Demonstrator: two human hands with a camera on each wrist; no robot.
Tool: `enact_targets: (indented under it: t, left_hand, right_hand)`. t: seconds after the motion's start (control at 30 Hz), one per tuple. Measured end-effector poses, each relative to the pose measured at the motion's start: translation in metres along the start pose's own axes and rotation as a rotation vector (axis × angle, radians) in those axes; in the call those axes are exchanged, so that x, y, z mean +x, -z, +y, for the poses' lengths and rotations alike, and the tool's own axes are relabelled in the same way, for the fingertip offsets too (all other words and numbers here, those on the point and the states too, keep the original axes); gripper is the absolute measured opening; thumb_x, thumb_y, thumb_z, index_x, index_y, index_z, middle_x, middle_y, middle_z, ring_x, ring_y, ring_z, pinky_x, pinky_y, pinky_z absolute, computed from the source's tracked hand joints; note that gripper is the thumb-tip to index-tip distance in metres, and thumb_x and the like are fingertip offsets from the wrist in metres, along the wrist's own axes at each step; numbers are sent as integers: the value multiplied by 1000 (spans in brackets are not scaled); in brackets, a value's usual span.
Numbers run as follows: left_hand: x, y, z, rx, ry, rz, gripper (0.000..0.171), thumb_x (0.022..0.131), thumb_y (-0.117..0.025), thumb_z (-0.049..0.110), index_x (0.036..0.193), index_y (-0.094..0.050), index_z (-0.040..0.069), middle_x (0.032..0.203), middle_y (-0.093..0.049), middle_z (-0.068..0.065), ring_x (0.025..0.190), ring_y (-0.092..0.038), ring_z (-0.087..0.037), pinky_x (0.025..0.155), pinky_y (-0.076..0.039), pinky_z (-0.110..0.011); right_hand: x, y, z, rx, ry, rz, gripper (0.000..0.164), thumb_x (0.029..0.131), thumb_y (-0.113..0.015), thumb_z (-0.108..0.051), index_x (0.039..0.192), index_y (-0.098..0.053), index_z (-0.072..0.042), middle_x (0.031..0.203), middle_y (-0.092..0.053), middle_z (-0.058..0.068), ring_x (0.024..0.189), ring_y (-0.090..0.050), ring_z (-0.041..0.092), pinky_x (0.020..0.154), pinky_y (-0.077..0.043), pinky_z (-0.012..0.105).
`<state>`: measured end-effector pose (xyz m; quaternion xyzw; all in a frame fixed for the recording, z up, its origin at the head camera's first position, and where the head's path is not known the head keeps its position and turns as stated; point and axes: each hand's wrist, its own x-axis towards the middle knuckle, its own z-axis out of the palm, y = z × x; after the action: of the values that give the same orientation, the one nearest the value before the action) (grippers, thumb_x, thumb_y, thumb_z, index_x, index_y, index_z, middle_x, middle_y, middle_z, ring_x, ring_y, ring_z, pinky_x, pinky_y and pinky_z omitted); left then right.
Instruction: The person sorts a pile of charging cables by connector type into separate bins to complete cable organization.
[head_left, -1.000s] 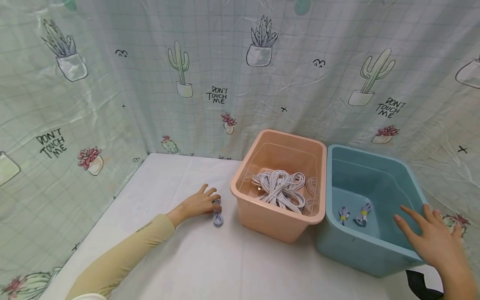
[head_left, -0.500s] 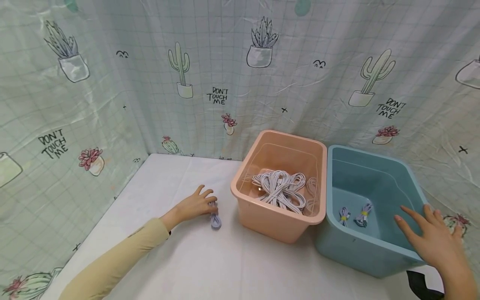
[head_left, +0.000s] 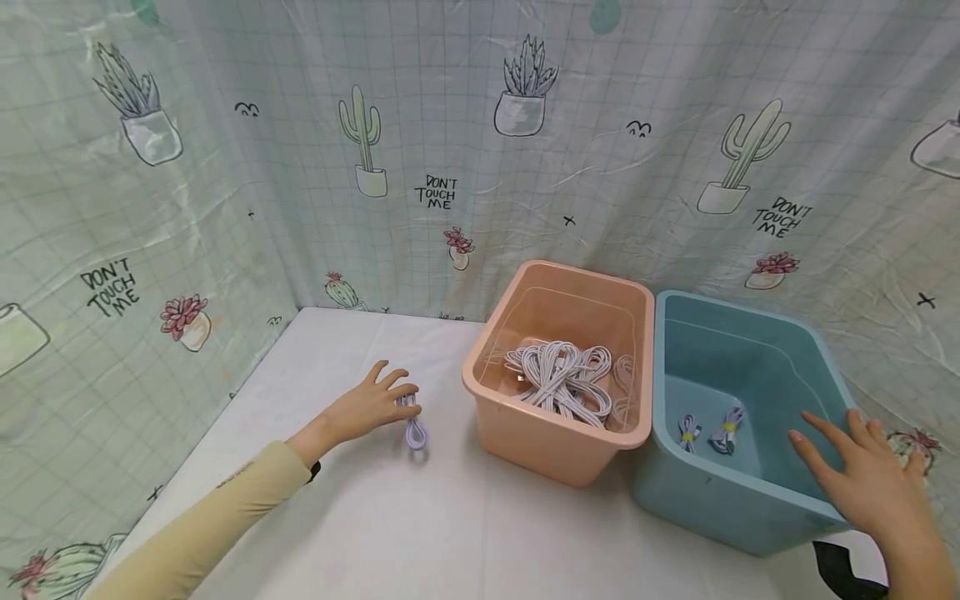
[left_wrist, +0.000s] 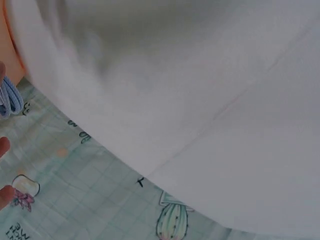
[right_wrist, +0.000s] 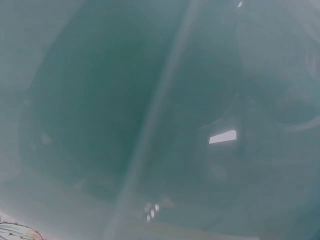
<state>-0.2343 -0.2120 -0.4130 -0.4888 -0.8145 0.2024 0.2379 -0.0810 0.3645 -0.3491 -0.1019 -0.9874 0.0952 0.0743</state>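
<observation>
My left hand [head_left: 369, 408] pinches a small coiled lavender cable [head_left: 416, 435] between thumb and fingers, over the left part of the white table. The cable's loop hangs down below the fingers, with a shadow under it. In the left wrist view, the coil [left_wrist: 11, 98] shows at the left edge beside some fingertips [left_wrist: 4, 146]. At the far right, my right hand [head_left: 873, 475] lies over the right rim of the blue bin [head_left: 750, 477], fingers spread and holding nothing. Bin plastic fills most of the right wrist view.
A peach bin [head_left: 558, 450] stands left of the blue one and holds thick white cable bundles [head_left: 558, 375]. Inside the blue bin lie two small cable bundles with yellow ties, a left one [head_left: 688, 432] and a right one [head_left: 726, 430]. A cactus-print curtain [head_left: 450, 125] hangs behind the table.
My left hand has moved left, away from the peach bin, and the lavender cable has come along with it. My right hand and both bins have stayed put.
</observation>
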Motion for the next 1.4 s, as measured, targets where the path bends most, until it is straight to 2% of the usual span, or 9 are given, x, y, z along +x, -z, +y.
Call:
enact_targets:
  t: [0.4,0.77,1.07,1.4]
  left_hand:
    - [-2,35,-22,50,20,17,62,63,-77,4,111,-54,35,118,-53,0,114,-44,-26,95,-33,-54]
    - [1,63,-33,56,30,39,66,62,-77,3,115,-54,34,120,-53,-1,117,-42,-28,97,-30,-55]
    - [8,83,-39,84,22,24,67,63,-77,2,117,-52,33,122,-52,-2,118,-42,-29,98,-29,-55]
    - [22,109,-53,144,9,78,68,63,-77,2,117,-52,32,122,-52,-3,119,-42,-29,98,-29,-55]
  right_hand:
    - [3,-3,4,-1,4,-4,71,91,-29,-55,135,-28,0,138,5,37,126,12,54,88,12,74]
    - [2,0,-2,1,-6,-2,72,91,-28,-56,135,-28,1,138,5,37,126,12,54,89,12,73]
    - [-1,5,-7,3,-8,-3,71,91,-27,-55,134,-28,2,138,4,37,126,11,53,90,12,73]
    - [1,-3,3,0,-6,-5,72,90,-29,-56,135,-27,0,138,4,37,126,11,54,89,14,73]
